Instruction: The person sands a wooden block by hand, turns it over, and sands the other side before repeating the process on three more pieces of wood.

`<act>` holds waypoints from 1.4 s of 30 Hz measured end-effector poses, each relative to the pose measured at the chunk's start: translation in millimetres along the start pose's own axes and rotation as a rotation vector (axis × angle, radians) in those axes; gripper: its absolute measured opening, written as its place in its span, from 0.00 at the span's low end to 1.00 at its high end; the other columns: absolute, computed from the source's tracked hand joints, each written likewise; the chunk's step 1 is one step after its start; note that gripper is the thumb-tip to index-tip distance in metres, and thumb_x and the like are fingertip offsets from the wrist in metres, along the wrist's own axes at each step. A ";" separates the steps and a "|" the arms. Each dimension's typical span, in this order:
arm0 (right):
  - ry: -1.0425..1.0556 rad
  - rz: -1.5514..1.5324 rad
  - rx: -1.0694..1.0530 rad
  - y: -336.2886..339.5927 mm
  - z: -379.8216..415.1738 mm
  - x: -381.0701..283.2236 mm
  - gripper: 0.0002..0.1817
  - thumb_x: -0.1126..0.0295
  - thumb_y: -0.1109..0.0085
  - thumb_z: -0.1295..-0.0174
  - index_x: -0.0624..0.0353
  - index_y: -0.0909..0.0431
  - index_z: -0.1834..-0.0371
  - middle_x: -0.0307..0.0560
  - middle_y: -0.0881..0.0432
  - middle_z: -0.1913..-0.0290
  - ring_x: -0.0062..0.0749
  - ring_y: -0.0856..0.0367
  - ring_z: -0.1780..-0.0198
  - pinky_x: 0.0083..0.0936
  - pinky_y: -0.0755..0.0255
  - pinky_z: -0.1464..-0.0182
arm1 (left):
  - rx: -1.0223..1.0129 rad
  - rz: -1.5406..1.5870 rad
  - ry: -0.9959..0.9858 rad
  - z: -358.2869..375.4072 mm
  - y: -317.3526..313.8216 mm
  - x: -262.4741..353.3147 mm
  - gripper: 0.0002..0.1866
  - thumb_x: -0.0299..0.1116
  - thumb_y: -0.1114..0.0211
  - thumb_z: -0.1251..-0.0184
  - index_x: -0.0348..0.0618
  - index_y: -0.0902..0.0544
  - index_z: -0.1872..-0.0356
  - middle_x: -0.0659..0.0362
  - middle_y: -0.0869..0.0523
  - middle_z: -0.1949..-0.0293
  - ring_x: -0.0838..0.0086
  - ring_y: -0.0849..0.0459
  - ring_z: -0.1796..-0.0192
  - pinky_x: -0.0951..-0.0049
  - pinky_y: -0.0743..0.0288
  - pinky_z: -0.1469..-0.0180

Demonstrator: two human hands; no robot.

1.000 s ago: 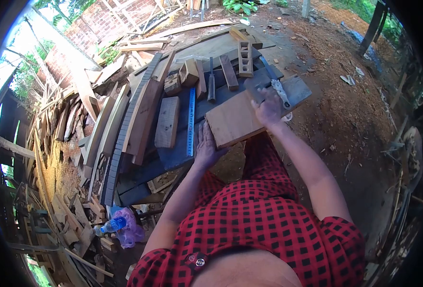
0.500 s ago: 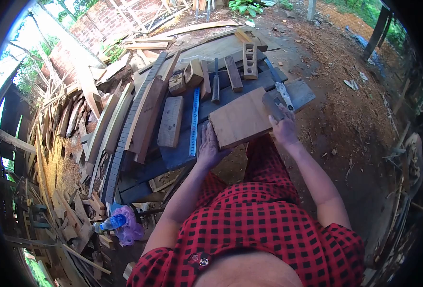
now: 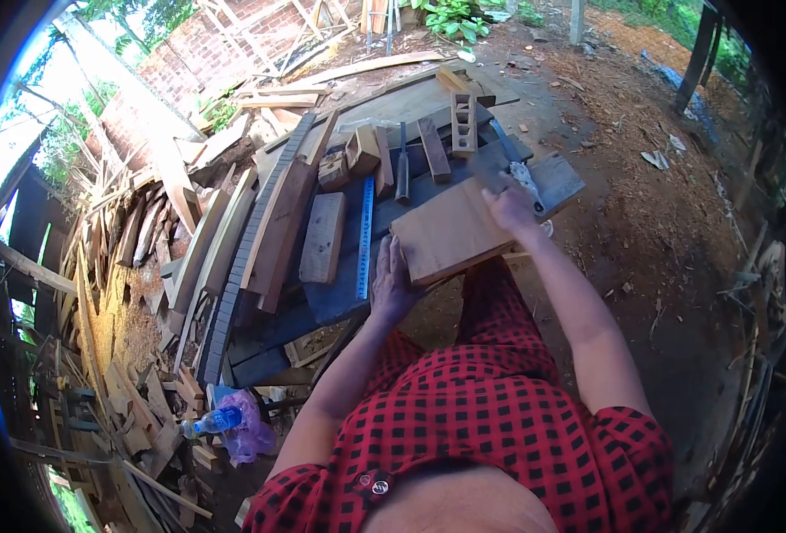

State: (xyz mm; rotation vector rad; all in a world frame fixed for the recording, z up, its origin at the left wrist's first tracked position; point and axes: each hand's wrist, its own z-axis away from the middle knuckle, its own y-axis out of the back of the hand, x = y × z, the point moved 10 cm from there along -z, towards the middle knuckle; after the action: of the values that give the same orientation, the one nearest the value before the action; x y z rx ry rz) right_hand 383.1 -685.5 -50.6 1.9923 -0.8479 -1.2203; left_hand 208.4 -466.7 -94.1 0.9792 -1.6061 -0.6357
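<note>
A wide, thick wooden board lies tilted across the near right of the workbench, above my knees. My left hand holds its near left corner, fingers along the left end and the thumb by the near edge. Over the board's right end, my right hand grips a flat, dark rectangular piece that is blurred; it looks like sandpaper, but I cannot be sure. Just beyond the right hand is a pale-handled tool, partly hidden. A blue steel ruler lies left of the board, next to a wooden block.
On the bench are a chisel, a slotted wooden block, several offcuts and long strips. Scrap wood and a water bottle with a purple bag lie lower left. Bare ground extends right.
My right hand has moved up and slightly left over the board, carrying the dark flat piece with it. My left hand stays at the board's corner. The whole view has shifted slightly.
</note>
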 end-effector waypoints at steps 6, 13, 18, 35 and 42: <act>-0.276 -0.422 -0.135 25.8 50.9 39.5 0.30 0.48 0.46 0.37 0.73 0.21 0.59 0.64 0.18 0.59 0.46 0.19 0.53 0.35 0.30 0.50 | 0.070 -0.161 -0.292 -5.4 7.5 18.7 0.48 0.35 0.26 0.59 0.45 0.40 0.32 0.41 0.41 0.32 0.45 0.44 0.29 0.56 0.43 0.31; -0.302 -0.898 0.136 54.0 57.6 53.1 0.23 0.56 0.47 0.33 0.68 0.24 0.50 0.52 0.18 0.55 0.31 0.23 0.55 0.28 0.32 0.50 | 0.068 0.022 -0.274 -28.0 57.7 69.6 0.37 0.42 0.26 0.51 0.43 0.31 0.39 0.45 0.29 0.38 0.51 0.28 0.38 0.62 0.30 0.39; 0.164 -0.306 0.330 94.3 57.7 -41.7 0.22 0.61 0.45 0.36 0.60 0.28 0.42 0.52 0.21 0.47 0.42 0.24 0.45 0.37 0.34 0.42 | 0.021 0.256 0.094 -41.5 57.6 54.3 0.30 0.44 0.26 0.50 0.41 0.26 0.48 0.50 0.20 0.51 0.60 0.18 0.52 0.65 0.24 0.51; 0.395 0.062 0.209 74.4 -2.6 -80.2 0.25 0.58 0.47 0.37 0.55 0.30 0.38 0.44 0.28 0.37 0.36 0.33 0.34 0.49 0.48 0.32 | 0.022 0.628 0.230 -31.5 52.9 35.4 0.28 0.37 0.27 0.46 0.34 0.27 0.48 0.53 0.15 0.57 0.72 0.16 0.53 0.71 0.22 0.52; 0.348 0.052 0.221 75.0 2.2 -80.6 0.25 0.57 0.47 0.36 0.54 0.31 0.37 0.43 0.28 0.37 0.34 0.36 0.32 0.48 0.51 0.31 | 0.038 0.486 0.227 -31.7 44.8 23.2 0.28 0.39 0.26 0.48 0.41 0.25 0.47 0.51 0.16 0.55 0.65 0.15 0.53 0.68 0.24 0.51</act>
State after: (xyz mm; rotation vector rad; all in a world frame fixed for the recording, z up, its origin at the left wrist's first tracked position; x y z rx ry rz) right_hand 337.8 -666.0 47.9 2.2564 -0.8787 -0.7426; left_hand 225.5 -460.6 -37.3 0.6241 -1.5751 -0.1545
